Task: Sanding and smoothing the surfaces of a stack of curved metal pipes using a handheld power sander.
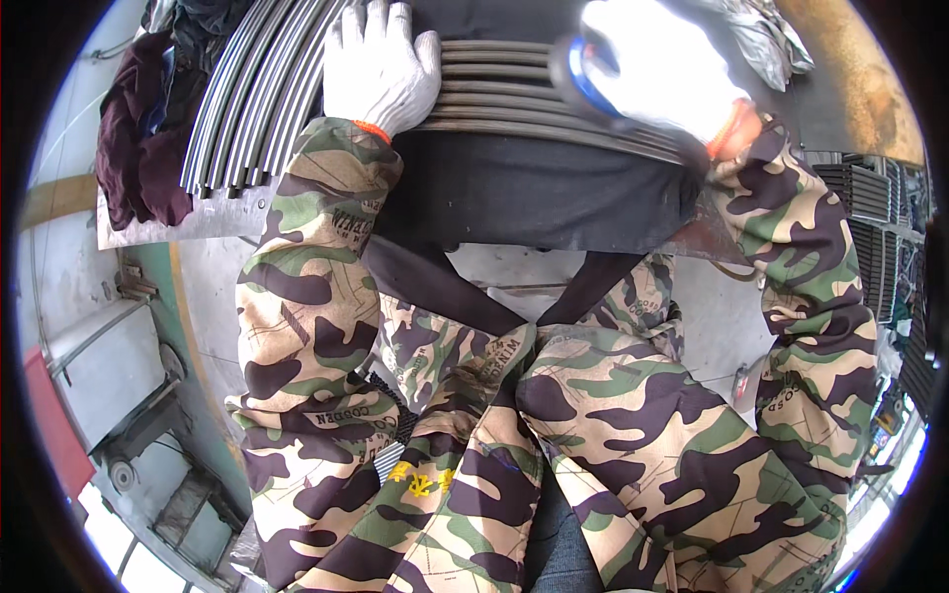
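Note:
My left hand (379,61), in a white knit glove, lies flat with fingers spread on a row of grey metal rods (504,94) laid side by side on a workbench. My right hand (657,69), also in a white glove, is blurred and grips a round tool with a blue ring (583,74) held against the rods at the right. Both camouflage sleeves come up from below. A dark cloth (534,193) hangs over the bench's front edge under the rods.
More grey rods (252,94) fan out at the upper left beside a heap of dark maroon clothing (138,148). Stacked dark metal parts (875,193) sit at the right. A grey floor and metal fixtures (119,366) lie at lower left.

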`<state>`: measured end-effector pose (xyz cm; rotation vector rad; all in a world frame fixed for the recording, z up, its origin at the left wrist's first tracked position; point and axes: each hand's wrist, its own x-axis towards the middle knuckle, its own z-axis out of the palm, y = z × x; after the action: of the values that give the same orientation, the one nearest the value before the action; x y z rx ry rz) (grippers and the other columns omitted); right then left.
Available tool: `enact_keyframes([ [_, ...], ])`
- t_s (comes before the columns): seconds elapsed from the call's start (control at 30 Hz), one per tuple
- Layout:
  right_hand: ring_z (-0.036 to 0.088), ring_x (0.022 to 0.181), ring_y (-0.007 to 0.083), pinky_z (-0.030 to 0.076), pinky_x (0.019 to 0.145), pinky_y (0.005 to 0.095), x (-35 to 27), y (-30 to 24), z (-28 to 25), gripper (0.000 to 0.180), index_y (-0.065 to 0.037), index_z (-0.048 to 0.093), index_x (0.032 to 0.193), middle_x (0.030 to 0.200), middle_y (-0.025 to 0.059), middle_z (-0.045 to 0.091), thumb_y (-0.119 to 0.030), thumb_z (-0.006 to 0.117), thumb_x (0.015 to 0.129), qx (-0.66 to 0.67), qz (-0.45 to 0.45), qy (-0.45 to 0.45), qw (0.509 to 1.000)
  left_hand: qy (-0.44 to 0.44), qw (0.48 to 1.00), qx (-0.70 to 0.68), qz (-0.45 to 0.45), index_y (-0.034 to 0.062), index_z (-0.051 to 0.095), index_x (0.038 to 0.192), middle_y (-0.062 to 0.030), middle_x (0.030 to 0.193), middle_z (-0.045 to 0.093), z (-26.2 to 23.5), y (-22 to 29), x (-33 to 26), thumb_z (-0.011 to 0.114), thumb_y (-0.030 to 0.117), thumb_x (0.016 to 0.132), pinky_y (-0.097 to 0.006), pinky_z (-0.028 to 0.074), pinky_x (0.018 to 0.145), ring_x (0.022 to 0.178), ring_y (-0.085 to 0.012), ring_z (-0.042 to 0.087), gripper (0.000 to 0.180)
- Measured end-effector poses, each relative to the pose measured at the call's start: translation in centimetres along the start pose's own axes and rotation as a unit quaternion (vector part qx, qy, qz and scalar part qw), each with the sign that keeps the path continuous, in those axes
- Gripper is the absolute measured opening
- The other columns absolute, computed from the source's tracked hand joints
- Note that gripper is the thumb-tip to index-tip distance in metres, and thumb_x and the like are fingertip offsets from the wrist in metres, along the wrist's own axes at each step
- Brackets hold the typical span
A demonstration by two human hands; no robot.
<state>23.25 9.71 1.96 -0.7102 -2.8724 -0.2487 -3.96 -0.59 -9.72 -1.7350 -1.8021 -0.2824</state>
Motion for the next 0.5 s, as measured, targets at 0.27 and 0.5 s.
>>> enact_keyframes([
  [0.27,0.066,0.082,0.0378,0.056,0.069,0.0497,-2.6,1.0,-1.1,0.02,-0.006,0.067,0.095,0.089,0.0173,0.062,-0.026,0.068,0.091,0.04,-0.027,0.013,0.999,-0.018,0.999,0.022,0.018,0.0072,0.074,0.116,-0.0155,0.134,0.066,-0.7,-1.2,-0.5,0.058,0.025,0.102,-0.054,0.047,0.103,0.122,-0.0398,0.058,0.027],
  [0.5,0.067,0.083,0.0392,0.057,0.068,0.0521,-2.0,1.7,0.2,0.021,-0.005,0.066,0.099,0.09,0.0193,0.063,-0.025,0.066,0.092,0.074,-0.059,0.021,0.995,0.006,1.0,0.011,0.006,0.0012,0.067,0.13,-0.0174,0.127,0.067,0.2,-2.9,-1.6,0.057,0.031,0.102,-0.053,0.045,0.108,0.122,-0.0401,0.059,0.042],
])
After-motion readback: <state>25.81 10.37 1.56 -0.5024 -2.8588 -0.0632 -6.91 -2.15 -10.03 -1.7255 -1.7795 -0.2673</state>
